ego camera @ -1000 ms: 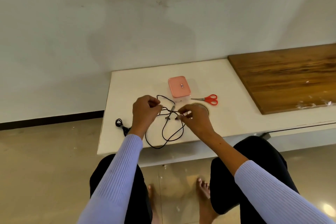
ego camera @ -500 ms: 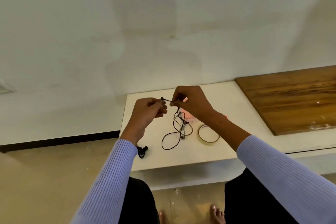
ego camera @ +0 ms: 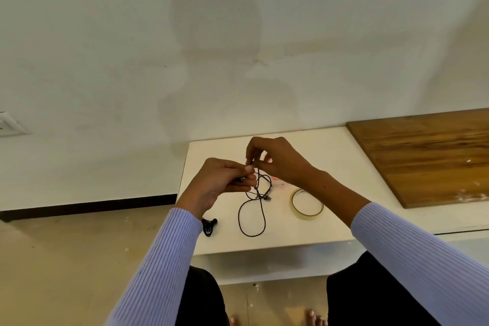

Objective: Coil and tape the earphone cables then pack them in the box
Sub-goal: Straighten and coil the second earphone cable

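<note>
White worktop (ego camera: pixel 330 156) below, tape roll (ego camera: pixel 307 203) lying flat on the right, second bundled earphone (ego camera: pixel 209 226) near the left edge. Both hands up: left hand (ego camera: pixel 219 182) and right hand (ego camera: pixel 275 161) pinch the earphone cable (ego camera: pixel 251 217), which hangs long-axis vertical, loop downward. Slack strands could tangle or slip free, I'd say

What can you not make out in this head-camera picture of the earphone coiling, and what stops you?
- Box: only a pink sliver shows, behind the right hand.
- Cable ends: hidden inside the fingers of the left hand and the right hand.
- Second earphone bundle: partly covered by the left sleeve.
</note>
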